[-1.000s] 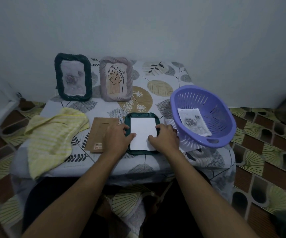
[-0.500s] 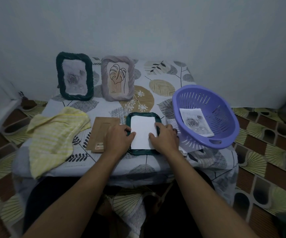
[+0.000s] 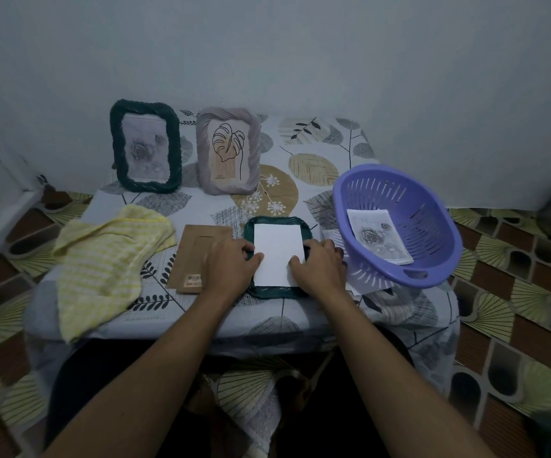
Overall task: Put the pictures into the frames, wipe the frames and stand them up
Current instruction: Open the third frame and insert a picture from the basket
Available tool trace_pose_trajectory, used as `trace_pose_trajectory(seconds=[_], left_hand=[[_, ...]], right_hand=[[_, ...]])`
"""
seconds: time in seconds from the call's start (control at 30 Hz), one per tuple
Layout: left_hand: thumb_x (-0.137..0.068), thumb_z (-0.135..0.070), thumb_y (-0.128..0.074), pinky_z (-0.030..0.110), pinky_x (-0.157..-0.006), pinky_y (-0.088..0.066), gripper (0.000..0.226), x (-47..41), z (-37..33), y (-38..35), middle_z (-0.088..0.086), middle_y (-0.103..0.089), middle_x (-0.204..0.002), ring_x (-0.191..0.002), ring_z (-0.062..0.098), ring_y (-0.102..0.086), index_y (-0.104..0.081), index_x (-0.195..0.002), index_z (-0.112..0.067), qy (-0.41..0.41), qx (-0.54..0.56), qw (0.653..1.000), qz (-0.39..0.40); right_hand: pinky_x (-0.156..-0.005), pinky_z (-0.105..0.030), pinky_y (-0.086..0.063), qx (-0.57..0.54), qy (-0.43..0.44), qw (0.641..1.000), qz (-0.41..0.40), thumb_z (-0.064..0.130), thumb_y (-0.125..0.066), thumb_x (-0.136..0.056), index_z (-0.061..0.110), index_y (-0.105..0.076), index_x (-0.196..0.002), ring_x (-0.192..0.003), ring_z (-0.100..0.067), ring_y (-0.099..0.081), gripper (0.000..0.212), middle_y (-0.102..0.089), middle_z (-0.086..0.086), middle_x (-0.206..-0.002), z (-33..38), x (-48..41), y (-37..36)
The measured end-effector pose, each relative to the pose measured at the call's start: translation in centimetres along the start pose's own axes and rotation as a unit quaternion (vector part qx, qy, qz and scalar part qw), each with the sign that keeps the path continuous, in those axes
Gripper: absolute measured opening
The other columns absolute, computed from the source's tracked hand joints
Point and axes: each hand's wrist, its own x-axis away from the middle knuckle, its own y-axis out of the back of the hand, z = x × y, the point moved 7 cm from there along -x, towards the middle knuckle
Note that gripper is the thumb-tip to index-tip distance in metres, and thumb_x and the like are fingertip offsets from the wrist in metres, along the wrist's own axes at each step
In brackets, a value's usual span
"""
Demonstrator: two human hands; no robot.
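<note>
- Left hand (image 3: 231,269): lower centre, fingers curled over left rim of flat green frame (image 3: 277,292), thumb pressing left edge of white sheet (image 3: 277,252).
- Right hand (image 3: 318,267): just right of it, fingers curled at the frame's right rim, one fingertip down on the sheet's lower right corner.
- White sheet: blank side up, seated inside the flat green frame, at centre of the table (image 3: 317,150), near front edge.
- Brown backing board (image 3: 198,249): flat, just left of that frame, partly under left hand.
- Yellow cloth (image 3: 109,259): crumpled at left, hanging over front edge of the table.
- Purple basket (image 3: 432,233): right side, tilted, overhanging the table's right edge; rose picture (image 3: 378,234) lying inside.
- Loose papers (image 3: 363,282): under the basket, beside right hand.
- Standing green frame (image 3: 117,150): upper left, upright by the wall, rose picture in it.
- Grey frame (image 3: 203,150): upright, just right of it, leaf drawing inside.
</note>
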Motion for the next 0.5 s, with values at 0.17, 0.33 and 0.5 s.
trace_pose_trajectory(seconds=[0.17, 0.33, 0.5], left_hand=[[-0.086, -0.038, -0.073, 0.035, -0.069, -0.051, 0.026, 0.1, -0.1, 0.0, -0.006, -0.058, -0.072, -0.083, 0.023, -0.061, -0.077, -0.102, -0.017, 0.0, 0.001, 1.0, 0.009], [-0.088, -0.037, -0.072, 0.035, -0.069, -0.051, 0.026, 0.1, -0.3, 0.7, -0.001, -0.064, -0.078, -0.082, 0.022, -0.061, -0.077, -0.101, -0.015, -0.004, 0.014, 1.0, 0.003], [-0.088, -0.031, -0.067, 0.032, -0.063, -0.048, 0.011, 0.5, 0.3, 3.3, -0.004, -0.063, -0.071, -0.07, 0.016, -0.058, -0.069, -0.078, -0.025, 0.003, 0.041, 0.999, -0.016]], right_hand=[[-0.105, -0.045, -0.034, -0.005, -0.002, 1.0, 0.001, 0.039, -0.054, -0.092, 0.017, -0.051, -0.137, -0.13, -0.033, -0.039, 0.05, -0.044, -0.011, -0.141, 0.1, 0.1, 0.1], [-0.104, -0.044, -0.035, -0.012, 0.001, 1.0, -0.011, 0.039, -0.053, -0.092, 0.016, -0.051, -0.136, -0.128, -0.033, -0.04, 0.051, -0.045, -0.011, -0.138, 0.5, 0.3, 0.4], [-0.103, -0.041, -0.034, -0.046, 0.079, 0.995, -0.041, 0.034, -0.055, -0.091, 0.021, -0.055, -0.133, -0.125, -0.027, -0.041, 0.044, -0.051, -0.007, -0.133, 3.4, 1.2, 0.7]])
